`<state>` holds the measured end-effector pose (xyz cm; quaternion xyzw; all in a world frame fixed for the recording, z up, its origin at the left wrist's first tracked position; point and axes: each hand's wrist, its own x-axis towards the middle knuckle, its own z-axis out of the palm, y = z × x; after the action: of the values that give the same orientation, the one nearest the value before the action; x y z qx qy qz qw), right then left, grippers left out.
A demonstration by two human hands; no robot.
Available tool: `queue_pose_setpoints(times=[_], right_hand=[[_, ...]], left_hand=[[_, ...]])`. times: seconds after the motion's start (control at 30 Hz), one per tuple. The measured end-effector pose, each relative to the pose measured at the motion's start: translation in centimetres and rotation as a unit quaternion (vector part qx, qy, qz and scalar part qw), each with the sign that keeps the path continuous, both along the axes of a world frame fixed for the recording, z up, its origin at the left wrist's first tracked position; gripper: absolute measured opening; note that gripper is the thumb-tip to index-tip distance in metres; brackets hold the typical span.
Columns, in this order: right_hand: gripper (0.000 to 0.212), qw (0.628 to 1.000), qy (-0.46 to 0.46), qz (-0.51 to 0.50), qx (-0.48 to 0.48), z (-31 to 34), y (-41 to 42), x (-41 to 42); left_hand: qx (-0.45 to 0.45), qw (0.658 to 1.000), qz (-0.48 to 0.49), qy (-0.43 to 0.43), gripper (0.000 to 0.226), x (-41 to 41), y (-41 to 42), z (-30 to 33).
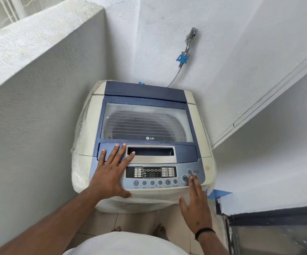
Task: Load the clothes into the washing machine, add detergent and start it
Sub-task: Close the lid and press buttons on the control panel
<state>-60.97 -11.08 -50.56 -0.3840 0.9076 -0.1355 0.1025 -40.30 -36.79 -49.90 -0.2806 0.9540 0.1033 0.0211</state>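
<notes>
1. One washing machine (pixel 143 137) in the wall corner, lid (pixel 145 122) closed.
2. Two hands: left hand (pixel 110 172) flat, fingers spread, on the lid's front edge.
3. Right hand (pixel 195 201) fingers straight, fingertip (pixel 192 178) at the start button (pixel 185 178), gripping nothing.

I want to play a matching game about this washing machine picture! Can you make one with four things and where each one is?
Things:
1. left hand
2. right hand
3. tap
4. lid

Places or states:
A. fixed on the wall above the washing machine
B. flat on the blue panel beside the silver handle
C. shut, with a clear window
D. fingertips at the round buttons

Pairs: 1-B, 2-D, 3-A, 4-C
</notes>
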Motion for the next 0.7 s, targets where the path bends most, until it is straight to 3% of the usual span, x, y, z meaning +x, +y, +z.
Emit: queue_pose_setpoints(times=[0.37,0.53,0.7], right_hand=[[0.082,0.997,0.027,0.068,-0.014,0.2,-0.1,-1.0],[0.078,0.993,0.077,0.062,0.066,0.5,-0.6,-1.3],[0.083,0.993,0.042,0.091,0.061,1.3,-0.2,-1.4]], left_hand=[[-0.007,1.0,0.004,-0.01,0.14,0.0,0.1,0.5],[-0.009,1.0,0.005,-0.01,0.14,-0.1,0.1,0.6],[-0.004,1.0,0.004,-0.007,0.14,0.0,0.2,0.5]])
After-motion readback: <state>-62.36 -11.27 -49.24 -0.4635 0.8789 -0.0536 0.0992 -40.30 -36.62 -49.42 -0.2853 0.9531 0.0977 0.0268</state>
